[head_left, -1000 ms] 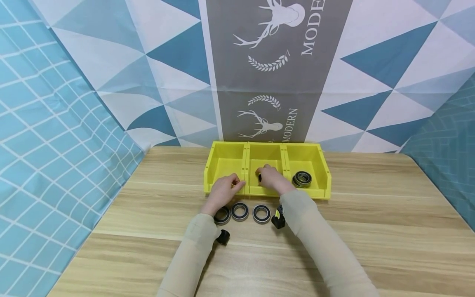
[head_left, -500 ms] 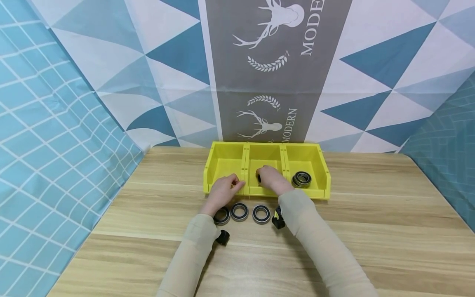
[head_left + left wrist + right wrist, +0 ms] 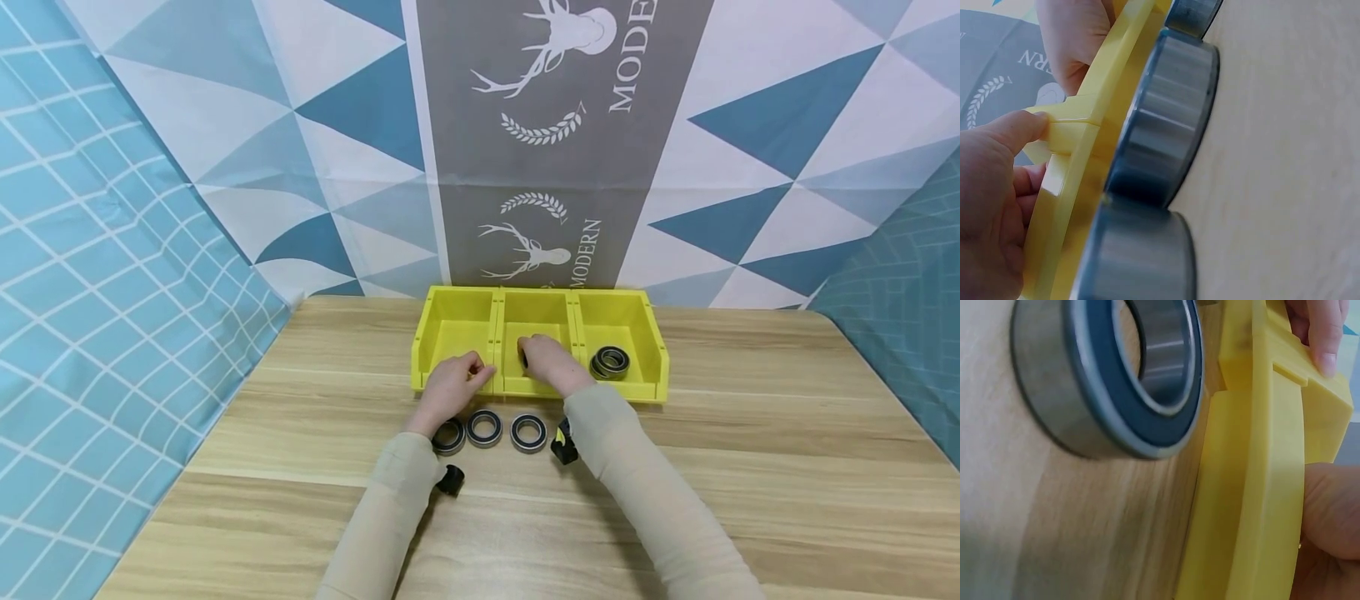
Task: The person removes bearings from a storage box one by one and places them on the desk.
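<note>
In the head view, my left hand (image 3: 450,385) rests at the front of the left compartment of the yellow bin (image 3: 656,392). Its thumb touches the divider's front corner, and its fingers are loosely curled with nothing seen in them. My right hand (image 3: 551,362) reaches into the middle compartment. A dark curved piece, seemingly a bearing (image 3: 524,359), shows at its fingers, mostly hidden by the hand. Three bearings lie on the table before the bin: a left one (image 3: 450,436) partly behind my left wrist, a middle one (image 3: 484,427) and a right one (image 3: 528,433).
The right compartment holds stacked bearings (image 3: 611,361). A black wrist-camera mount (image 3: 452,480) sticks out by my left sleeve, and another one (image 3: 563,443) by my right. Behind the wooden table (image 3: 787,467) hangs a patterned cloth (image 3: 540,167).
</note>
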`<state>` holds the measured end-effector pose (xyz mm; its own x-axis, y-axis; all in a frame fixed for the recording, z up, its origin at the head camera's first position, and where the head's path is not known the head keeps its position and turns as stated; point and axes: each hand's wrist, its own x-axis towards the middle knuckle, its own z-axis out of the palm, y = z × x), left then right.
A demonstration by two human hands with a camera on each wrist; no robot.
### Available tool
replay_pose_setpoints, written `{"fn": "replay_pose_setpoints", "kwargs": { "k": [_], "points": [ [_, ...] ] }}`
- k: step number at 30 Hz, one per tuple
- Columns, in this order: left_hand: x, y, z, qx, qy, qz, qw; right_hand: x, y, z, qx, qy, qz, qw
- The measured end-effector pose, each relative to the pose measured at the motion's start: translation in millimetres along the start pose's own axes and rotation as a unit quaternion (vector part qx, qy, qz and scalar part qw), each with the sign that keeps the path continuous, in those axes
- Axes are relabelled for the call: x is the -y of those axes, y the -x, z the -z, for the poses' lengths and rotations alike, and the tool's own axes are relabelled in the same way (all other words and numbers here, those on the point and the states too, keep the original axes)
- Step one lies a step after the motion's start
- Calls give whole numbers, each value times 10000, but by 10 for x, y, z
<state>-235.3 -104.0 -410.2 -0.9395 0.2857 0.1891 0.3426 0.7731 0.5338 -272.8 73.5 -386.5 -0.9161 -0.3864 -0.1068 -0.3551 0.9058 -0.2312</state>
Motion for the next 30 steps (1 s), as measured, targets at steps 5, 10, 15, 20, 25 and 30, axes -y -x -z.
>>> {"fn": "replay_pose_setpoints", "kwargs": {
  "k": [5,10,15,20,25,30],
  "points": [
    [-7,-5,0,-3,-33,-18,10000,-16,0,-26,-124,-34,-51,9999],
    [-1,-20,-8,13,-84,-32,10000,-17,27,-34,-254,-152,-132,9995],
    [2,-9,-3,-5,-100,-40,9999,-20,43,-61,-492,-191,3,9986],
    [7,-8,-7,-17,-132,-57,9999,-42,48,-86,-795,-296,156,9963],
    [24,-19,-16,-6,-104,-27,9999,-58,38,-106,-1103,-375,236,9929],
    [25,-20,-19,20,-110,-20,9999,-68,46,-123,-1278,-610,241,9896]
  ]
}}
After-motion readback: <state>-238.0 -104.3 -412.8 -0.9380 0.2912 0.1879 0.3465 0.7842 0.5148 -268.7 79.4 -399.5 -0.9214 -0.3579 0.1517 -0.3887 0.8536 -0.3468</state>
